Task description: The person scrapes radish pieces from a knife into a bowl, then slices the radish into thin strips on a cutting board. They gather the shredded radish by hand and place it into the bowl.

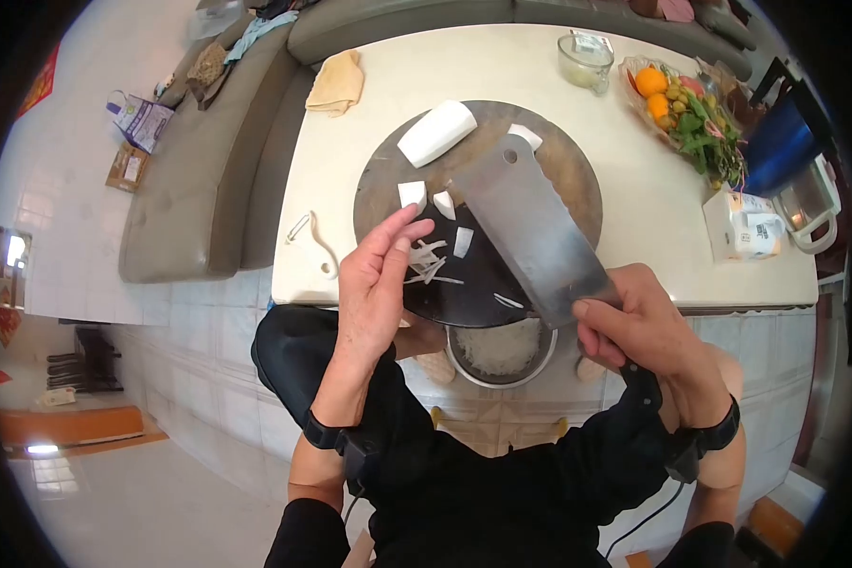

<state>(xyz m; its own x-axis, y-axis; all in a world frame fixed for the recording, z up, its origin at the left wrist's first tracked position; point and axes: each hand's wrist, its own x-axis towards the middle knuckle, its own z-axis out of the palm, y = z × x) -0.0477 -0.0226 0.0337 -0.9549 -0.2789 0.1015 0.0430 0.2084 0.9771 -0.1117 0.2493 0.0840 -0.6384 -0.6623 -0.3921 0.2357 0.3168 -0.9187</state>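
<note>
Closed right hand grips a cleaver above a board overhanging the near edge of the desk; half-open left hand, seemingly empty, beside white pieces. A leftward slip could cut fingers; pressing the overhang might tip the board.

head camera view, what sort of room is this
Most likely a home living room, used here for food prep: a long grey leather-look sofa lies beside a cream rectangular table, which bears a round dark chopping board with white vegetable pieces.
</note>
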